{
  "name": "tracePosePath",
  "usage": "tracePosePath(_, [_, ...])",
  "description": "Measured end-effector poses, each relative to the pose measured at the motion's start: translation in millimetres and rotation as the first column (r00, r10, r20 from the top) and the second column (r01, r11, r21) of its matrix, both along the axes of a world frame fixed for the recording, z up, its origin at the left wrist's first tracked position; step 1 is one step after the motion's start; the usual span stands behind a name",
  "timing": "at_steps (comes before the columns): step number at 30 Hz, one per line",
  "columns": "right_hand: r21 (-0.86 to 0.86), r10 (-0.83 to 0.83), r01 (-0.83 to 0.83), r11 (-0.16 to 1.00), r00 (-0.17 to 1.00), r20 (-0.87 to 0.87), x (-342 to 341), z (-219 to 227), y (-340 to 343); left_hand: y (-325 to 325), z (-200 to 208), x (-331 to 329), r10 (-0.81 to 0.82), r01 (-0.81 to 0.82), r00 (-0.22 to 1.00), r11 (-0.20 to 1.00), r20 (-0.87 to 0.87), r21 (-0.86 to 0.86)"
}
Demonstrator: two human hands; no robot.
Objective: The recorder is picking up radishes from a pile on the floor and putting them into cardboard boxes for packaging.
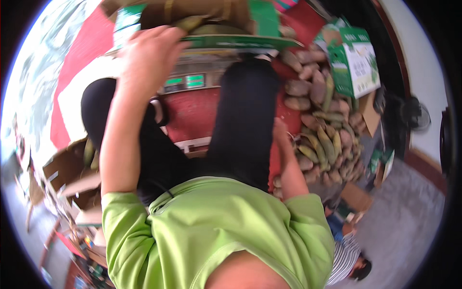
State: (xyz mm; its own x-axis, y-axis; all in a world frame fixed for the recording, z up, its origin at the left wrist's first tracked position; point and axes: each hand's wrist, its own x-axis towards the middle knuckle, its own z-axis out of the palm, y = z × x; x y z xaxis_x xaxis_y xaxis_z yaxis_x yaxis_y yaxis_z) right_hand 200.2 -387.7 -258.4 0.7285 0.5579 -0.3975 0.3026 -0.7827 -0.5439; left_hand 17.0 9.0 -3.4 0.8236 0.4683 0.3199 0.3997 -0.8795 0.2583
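My left hand (149, 53) is raised to the near edge of an open cardboard carton with green flaps (231, 41), which sits on a weighing scale (185, 82) with a green display. Its fingertips lie next to a green-yellow fruit (190, 22) in the carton; whether they grip it is hidden. My right hand (281, 132) reaches down beside my black-trousered leg to the edge of a heap of brownish and green fruit (322, 125) on the floor. Its fingers are mostly hidden behind the leg.
A green and white printed carton (356, 62) stands behind the fruit heap at the right. Brown cardboard boxes (67, 168) lie at my left. A person in a striped shirt (346, 260) crouches at the lower right. A fan (416, 115) stands by the wall.
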Motion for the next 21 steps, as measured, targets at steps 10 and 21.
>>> tracePosePath(10, [-0.128, -0.389, 0.373, 0.919, 0.8, -0.457, -73.3, -70.7, -62.2, -1.1, -1.7, 3.0, 0.01, -0.01, 0.999, 1.0, 0.047, 0.003])
tracePosePath(21, [-0.664, -0.01, 0.075, 0.744, 0.995, 0.101, 11.6, -44.0, -155.3, -3.4, -12.0, 11.8, -0.011, 0.009, 0.999, 0.999, 0.05, 0.033])
